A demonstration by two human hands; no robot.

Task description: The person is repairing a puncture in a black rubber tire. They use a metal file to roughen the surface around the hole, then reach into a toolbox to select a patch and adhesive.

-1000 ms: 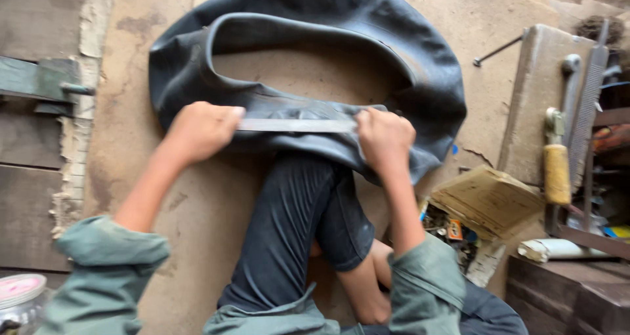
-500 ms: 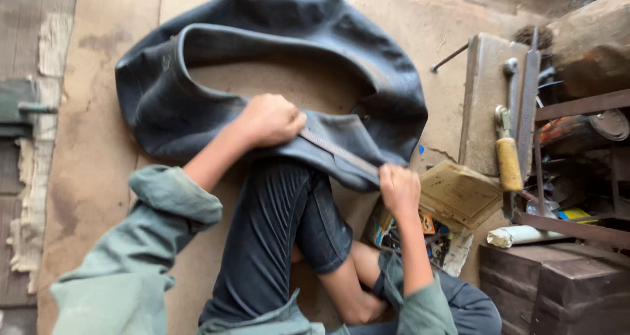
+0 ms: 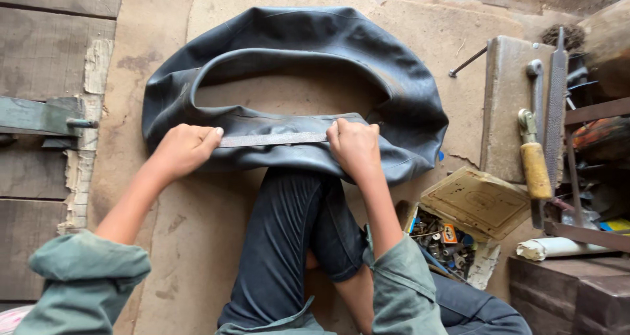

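A large black rubber inner tube (image 3: 308, 53) lies deflated on the dusty floor, its near side draped over my knee. Across that near side lies a long flat metal file (image 3: 272, 139). My left hand (image 3: 182, 151) grips the file's left end. My right hand (image 3: 354, 146) grips its right end, pressing it on the rubber. My leg in dark trousers (image 3: 295, 236) is folded under the tube.
A small box of screws and bits (image 3: 441, 240) with a cardboard lid (image 3: 476, 202) sits to the right of my knee. A stone slab (image 3: 508, 102), a yellow-handled tool (image 3: 535, 167) and another file (image 3: 556, 105) lie further right. Wooden boards (image 3: 39, 59) run along the left.
The file has swung from a slant back to level across the tube. My left hand moved left and my right hand moved up to the tube.
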